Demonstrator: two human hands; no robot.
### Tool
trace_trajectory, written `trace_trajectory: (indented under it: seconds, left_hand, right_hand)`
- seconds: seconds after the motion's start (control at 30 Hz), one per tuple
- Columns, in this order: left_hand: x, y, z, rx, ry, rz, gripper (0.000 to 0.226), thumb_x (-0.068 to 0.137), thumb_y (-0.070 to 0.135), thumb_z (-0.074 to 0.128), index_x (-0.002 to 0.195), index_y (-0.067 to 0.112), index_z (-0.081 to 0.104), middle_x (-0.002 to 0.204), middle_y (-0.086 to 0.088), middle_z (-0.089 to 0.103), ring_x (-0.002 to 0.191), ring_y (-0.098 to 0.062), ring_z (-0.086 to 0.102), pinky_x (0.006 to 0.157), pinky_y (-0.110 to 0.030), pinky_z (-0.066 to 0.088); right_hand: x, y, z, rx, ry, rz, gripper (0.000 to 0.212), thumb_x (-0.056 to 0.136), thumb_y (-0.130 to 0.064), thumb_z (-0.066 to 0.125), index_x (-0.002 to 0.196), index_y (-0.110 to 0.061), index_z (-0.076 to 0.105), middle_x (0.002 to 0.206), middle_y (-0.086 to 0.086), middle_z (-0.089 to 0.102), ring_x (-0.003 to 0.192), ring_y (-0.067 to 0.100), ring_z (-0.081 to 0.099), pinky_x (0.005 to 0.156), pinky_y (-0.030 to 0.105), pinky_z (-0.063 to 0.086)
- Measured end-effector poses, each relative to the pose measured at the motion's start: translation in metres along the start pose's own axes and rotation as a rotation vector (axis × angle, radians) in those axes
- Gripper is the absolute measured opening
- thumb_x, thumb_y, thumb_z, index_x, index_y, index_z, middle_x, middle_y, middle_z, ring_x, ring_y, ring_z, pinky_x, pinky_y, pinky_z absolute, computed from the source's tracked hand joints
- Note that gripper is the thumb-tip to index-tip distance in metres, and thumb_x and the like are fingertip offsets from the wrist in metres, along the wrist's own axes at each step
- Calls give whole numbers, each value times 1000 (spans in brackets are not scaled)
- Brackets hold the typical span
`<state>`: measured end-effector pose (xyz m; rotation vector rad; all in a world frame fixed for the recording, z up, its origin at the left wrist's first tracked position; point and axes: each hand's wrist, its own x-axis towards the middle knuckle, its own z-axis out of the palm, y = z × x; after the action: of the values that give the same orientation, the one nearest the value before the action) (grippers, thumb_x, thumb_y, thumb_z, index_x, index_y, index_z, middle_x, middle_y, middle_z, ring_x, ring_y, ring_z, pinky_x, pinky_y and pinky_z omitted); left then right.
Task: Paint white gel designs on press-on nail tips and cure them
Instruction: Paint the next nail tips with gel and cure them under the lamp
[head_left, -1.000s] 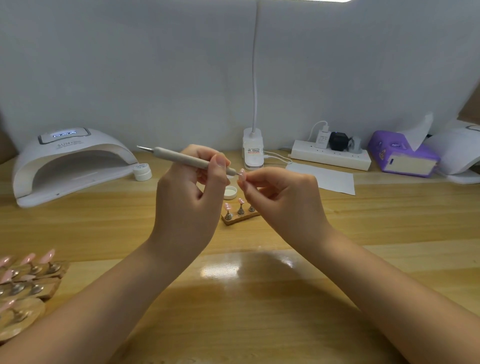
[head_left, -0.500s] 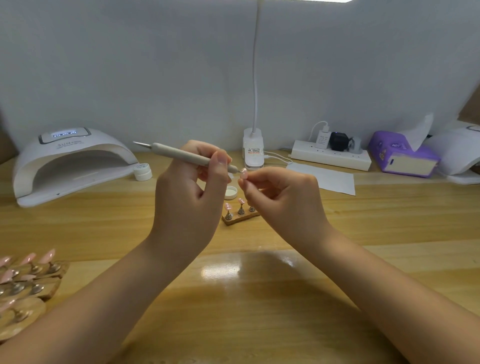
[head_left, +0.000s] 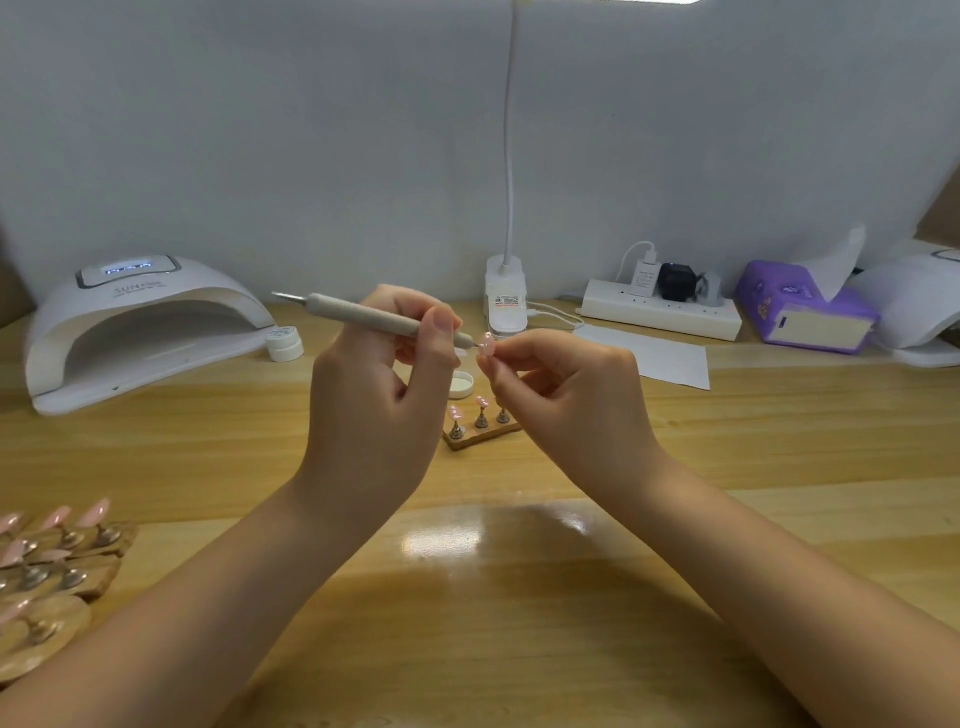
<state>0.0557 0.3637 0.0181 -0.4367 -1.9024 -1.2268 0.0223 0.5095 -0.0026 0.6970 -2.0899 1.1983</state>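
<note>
**Dotting tip on held nail: smear and slip risks**

Little has shifted since the earlier frames: the pen's back end sits a shade higher toward the lamp, both hands otherwise hold the same pose.

Near field. Spare nail tips on stands (head_left: 57, 540) sit at the near left edge of the wooden table (head_left: 519, 649), well apart from the work. Risk: a forearm sweeping left could knock them over.

Mid field. Left hand (head_left: 374, 415) grips the dotting pen (head_left: 374, 318), thumb and fingers curled round the shaft. Right hand (head_left: 566, 395) pinches one pink nail tip (head_left: 487, 344) by its lower part; whether a stand is under it I cannot tell. Pen point meets the nail's face or is just off it, too small to separate. Judgement: painting step, in progress. Neither wrist rests on the table, so a tremor could drag the gel into a streak. A fingertip riding up the nail would smudge uncured gel. Too loose a pinch and the nail drops.

Below the hands, small wooden holder (head_left: 483, 434) carries three stands; two show pink tips, the third is hidden by the right hand. Open jar lid (head_left: 461, 385) lies just behind it. A dropped nail could land on either.

Far field. Gel pot (head_left: 284, 347) stands beside the curing lamp (head_left: 140, 332), display lit. Carrying the wet nail that far left risks a touch on the way.
</note>
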Motion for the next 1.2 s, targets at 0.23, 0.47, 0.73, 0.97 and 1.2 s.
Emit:
trace_trajectory:
  seconds: [0.23, 0.47, 0.73, 0.97, 1.2]
  left_hand:
    - [9, 6, -4, -241, 158, -75, 16, 99, 23, 43, 88, 24, 54, 74, 17, 63, 71, 0, 62, 69, -12, 45]
    - [9, 7, -4, -287, 159, -99, 16, 99, 20, 43, 87, 22, 54, 72, 18, 62, 71, 1, 61, 68, -11, 45]
    - [7, 6, -3, -288, 157, -123, 17, 100, 20, 43, 88, 22, 54, 76, 12, 61, 72, 2, 62, 68, -11, 46]
    - [1, -5, 3, -309, 153, -247, 19, 102, 19, 45, 87, 20, 56, 72, 13, 64, 69, 1, 62, 66, -10, 46]
    - [-5, -21, 7, -318, 136, -331, 18, 101, 19, 46, 87, 20, 57, 74, 10, 66, 69, 1, 62, 66, -13, 48]
  right_hand:
    - [2, -3, -5, 16, 97, -50, 12, 89, -16, 68, 97, -10, 74, 80, -5, 71, 67, 13, 70, 60, 37, 57]
    - [1, -3, -4, 28, 121, -95, 13, 90, -13, 66, 99, -7, 73, 84, 0, 72, 67, 17, 70, 59, 37, 57]
    - [1, 5, -3, -11, 94, -74, 13, 90, -16, 66, 99, -8, 73, 81, -2, 72, 68, 12, 70, 62, 36, 57]
    - [1, 36, -4, -51, -52, 327, 5, 90, -28, 66, 87, -30, 69, 77, -14, 68, 73, 9, 66, 74, 43, 56]
    - [-6, 55, 1, -228, -140, 423, 13, 87, -40, 65, 85, -30, 73, 61, -10, 55, 58, 6, 47, 57, 26, 34]
